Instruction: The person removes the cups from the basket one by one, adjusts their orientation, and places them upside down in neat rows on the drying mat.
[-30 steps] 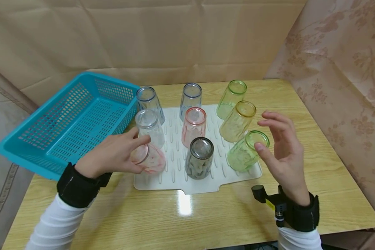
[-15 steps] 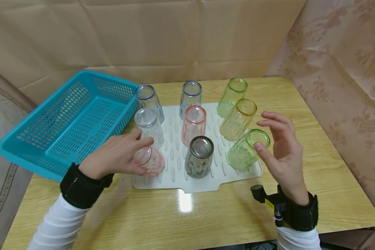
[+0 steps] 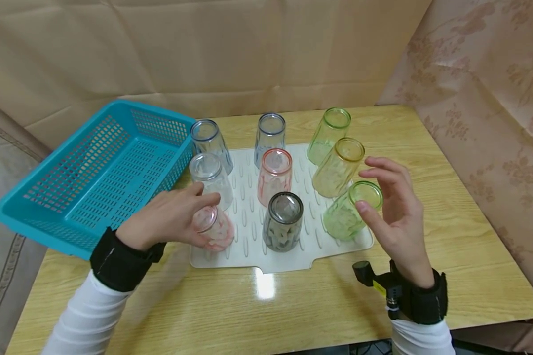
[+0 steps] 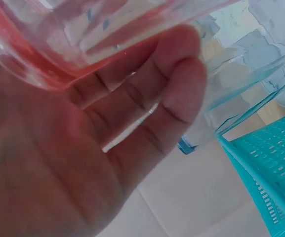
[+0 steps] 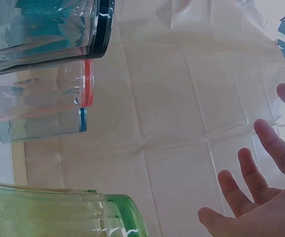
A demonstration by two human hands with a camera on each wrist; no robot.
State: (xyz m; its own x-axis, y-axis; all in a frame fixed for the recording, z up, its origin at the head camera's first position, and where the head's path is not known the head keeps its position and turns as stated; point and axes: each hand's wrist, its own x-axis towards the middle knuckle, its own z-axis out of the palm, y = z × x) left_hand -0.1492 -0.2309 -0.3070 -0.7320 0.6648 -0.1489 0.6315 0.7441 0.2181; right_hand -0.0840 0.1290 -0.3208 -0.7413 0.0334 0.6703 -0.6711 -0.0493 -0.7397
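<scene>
In the head view, my left hand (image 3: pixel 169 217) reaches from the left around a pink-tinted glass (image 3: pixel 217 232), its fingers curled about the upper part. The left wrist view has the curled fingers (image 4: pixel 184 91) against the side of this glass and the palm close to its thick pink end. My right hand (image 3: pixel 397 217) hovers beside the front green glass (image 3: pixel 344 219), thumb and fingers spread and holding nothing; the thumb tip overlaps the glass's top edge in the head view. The glasses stand bottom up on a white ribbed drying mat (image 3: pixel 244 256).
Behind the pink glass stand a clear glass (image 3: pixel 213 182) and a blue-rimmed one (image 3: pixel 210 143). A dark glass (image 3: pixel 283 227) and a red-rimmed glass (image 3: pixel 275 180) occupy the middle, a yellow glass (image 3: pixel 337 170) the right. A turquoise basket (image 3: pixel 89 172) sits at left on the wooden table (image 3: pixel 195 315).
My left hand has shifted slightly right, farther around the pink glass. The right hand has drifted a little left toward the green glass. The glasses stay on the mat.
</scene>
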